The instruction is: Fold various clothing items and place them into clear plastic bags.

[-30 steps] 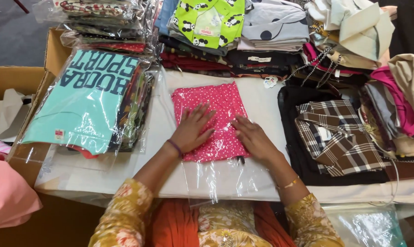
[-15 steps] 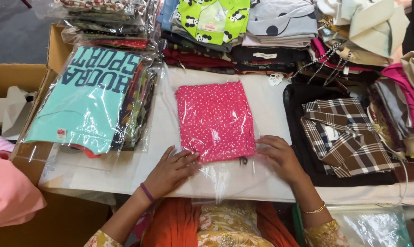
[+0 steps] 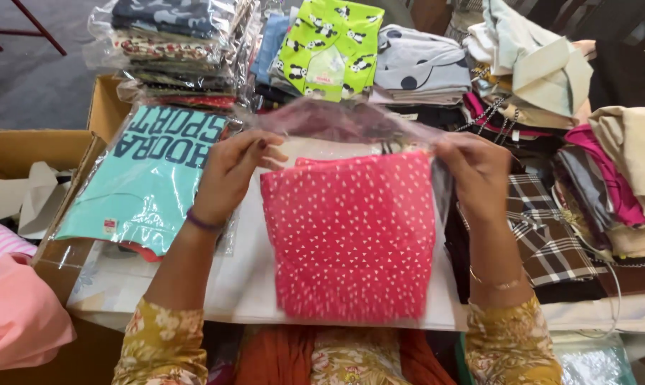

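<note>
Hands hold a clear, slippery plastic bag with a folded pink dotted cloth inside, mid-frame. Left hand and right hand fingers pinch its top corners. It looks soft and light.

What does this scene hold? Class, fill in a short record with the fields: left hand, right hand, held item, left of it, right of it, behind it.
left hand: left hand grips the top left edge of the clear bag
right hand: right hand grips the bag's top right edge
held item: folded pink garment with small white marks, lifted inside the bag
left of it: bagged teal shirt lying flat
right of it: plaid shirt
behind it: green panda print garment, stacks of bagged clothes
</note>
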